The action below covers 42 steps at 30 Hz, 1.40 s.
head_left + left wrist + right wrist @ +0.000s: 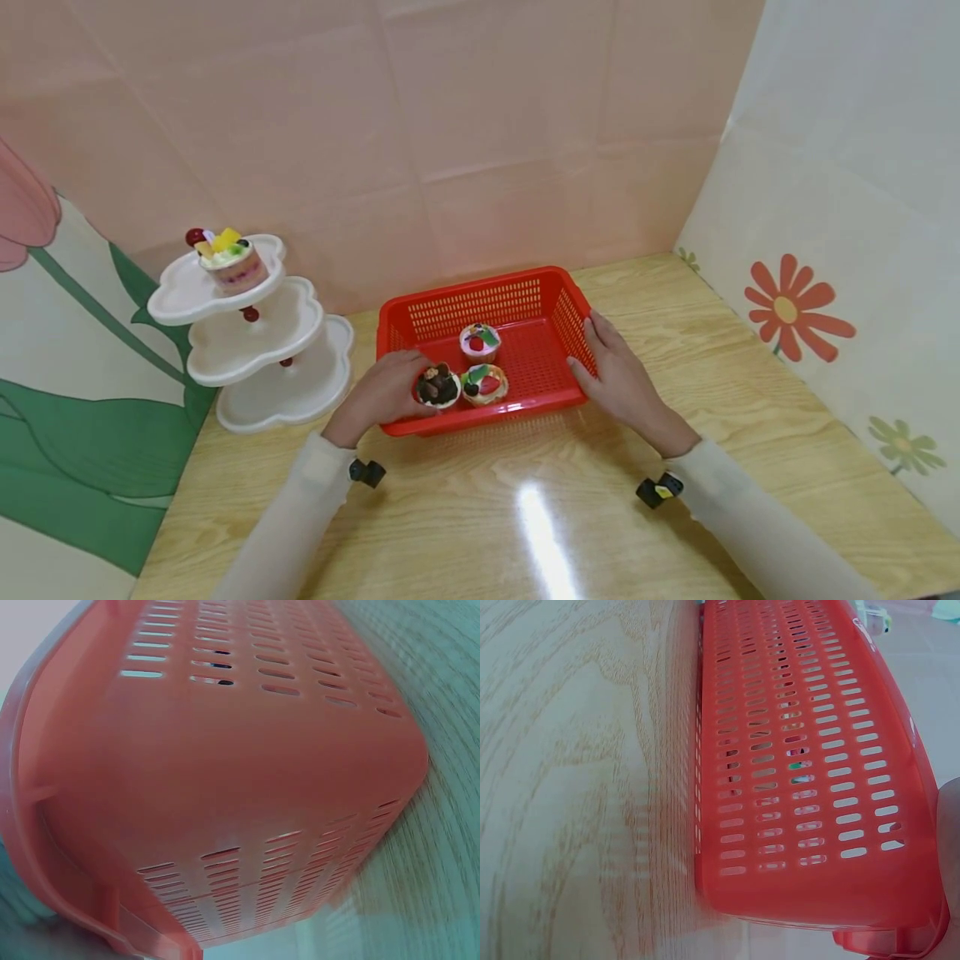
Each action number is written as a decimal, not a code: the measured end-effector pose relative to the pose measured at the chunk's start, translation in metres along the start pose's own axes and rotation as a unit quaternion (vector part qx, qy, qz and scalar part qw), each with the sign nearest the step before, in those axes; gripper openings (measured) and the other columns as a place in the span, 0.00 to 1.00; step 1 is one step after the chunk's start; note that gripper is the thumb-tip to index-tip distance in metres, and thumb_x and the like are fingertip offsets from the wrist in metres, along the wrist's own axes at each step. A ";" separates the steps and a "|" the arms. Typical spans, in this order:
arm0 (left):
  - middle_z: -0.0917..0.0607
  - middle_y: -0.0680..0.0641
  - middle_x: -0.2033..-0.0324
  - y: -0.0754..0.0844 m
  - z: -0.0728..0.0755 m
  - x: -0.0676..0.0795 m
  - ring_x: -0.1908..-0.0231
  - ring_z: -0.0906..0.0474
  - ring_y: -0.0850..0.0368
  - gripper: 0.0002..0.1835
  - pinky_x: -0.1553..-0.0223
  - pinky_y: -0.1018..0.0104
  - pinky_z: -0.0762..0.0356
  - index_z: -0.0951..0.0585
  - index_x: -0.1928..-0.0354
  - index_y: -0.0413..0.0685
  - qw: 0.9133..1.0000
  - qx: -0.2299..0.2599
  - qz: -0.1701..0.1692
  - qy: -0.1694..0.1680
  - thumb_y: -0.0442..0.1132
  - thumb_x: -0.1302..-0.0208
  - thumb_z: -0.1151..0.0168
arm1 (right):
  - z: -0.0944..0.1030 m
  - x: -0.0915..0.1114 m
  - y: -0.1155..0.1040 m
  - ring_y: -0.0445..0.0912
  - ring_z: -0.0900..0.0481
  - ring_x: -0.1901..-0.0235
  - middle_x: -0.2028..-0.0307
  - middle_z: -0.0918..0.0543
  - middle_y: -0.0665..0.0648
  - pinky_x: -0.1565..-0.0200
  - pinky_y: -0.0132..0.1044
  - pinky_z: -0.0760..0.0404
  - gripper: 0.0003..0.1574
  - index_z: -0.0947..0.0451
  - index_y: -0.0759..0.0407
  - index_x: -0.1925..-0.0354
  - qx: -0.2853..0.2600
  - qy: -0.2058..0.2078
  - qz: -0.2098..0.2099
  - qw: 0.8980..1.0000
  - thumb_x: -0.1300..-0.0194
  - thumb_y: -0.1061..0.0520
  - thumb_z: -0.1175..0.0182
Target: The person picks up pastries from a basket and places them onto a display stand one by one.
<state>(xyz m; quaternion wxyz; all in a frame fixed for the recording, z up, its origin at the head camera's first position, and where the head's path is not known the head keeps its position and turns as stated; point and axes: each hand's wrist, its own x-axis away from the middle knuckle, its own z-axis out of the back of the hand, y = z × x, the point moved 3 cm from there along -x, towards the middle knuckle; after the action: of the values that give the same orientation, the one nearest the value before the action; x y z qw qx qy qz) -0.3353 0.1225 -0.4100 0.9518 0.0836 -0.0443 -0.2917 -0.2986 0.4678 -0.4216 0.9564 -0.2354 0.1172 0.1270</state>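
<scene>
A red plastic basket (450,292) with slotted walls stands on the table, filling most of both wrist views. Inside it are a chocolate-topped cupcake (438,386), a cupcake with strawberry and green leaf (484,385) and a pink-and-white one (480,342). My left hand (387,387) reaches over the basket's left rim, its thumb and fingers curved round the chocolate-topped cupcake; the left wrist view hides this grip behind the basket wall. My right hand (618,375) grips the basket's right rim, thumb toward the inside; part of it shows at the edge of the right wrist view.
Left of the basket stands a white three-tier stand (258,342) with scalloped plates. A fruit-topped dessert cup (235,262) sits on its top tier. Behind the wooden table (465,517) hangs a pink backdrop (487,125), and a flower-printed wall (847,250) borders the right.
</scene>
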 end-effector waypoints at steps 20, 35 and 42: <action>0.20 0.46 0.41 -0.010 -0.004 0.005 0.38 0.27 0.44 0.41 0.35 0.44 0.29 0.22 0.39 0.48 0.985 0.149 0.037 0.075 0.62 0.50 0.22 | -0.002 -0.001 0.001 0.66 0.49 0.24 0.22 0.49 0.70 0.33 0.66 0.37 0.47 0.48 0.74 0.25 0.001 0.003 0.000 1.000 0.26 0.46 0.44; 0.21 0.45 0.39 -0.014 -0.003 0.007 0.39 0.25 0.46 0.44 0.38 0.44 0.26 0.25 0.35 0.47 0.970 0.221 0.045 0.095 0.62 0.51 0.21 | -0.001 0.000 0.000 0.66 0.49 0.24 0.23 0.49 0.71 0.33 0.66 0.37 0.46 0.47 0.75 0.25 -0.001 0.004 -0.001 1.000 0.25 0.48 0.44; 0.21 0.47 0.39 -0.018 -0.003 0.006 0.40 0.25 0.47 0.44 0.38 0.45 0.26 0.25 0.35 0.48 0.967 0.230 0.042 0.103 0.61 0.51 0.21 | 0.000 0.000 0.000 0.66 0.49 0.25 0.23 0.48 0.71 0.32 0.66 0.39 0.45 0.47 0.75 0.26 0.000 0.008 0.005 1.000 0.25 0.48 0.45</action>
<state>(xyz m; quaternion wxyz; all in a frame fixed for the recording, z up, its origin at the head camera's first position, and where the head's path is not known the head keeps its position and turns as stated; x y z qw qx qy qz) -0.3397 0.1053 -0.4158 0.9178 0.3282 -0.0153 -0.2230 -0.2990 0.4671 -0.4217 0.9548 -0.2362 0.1256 0.1299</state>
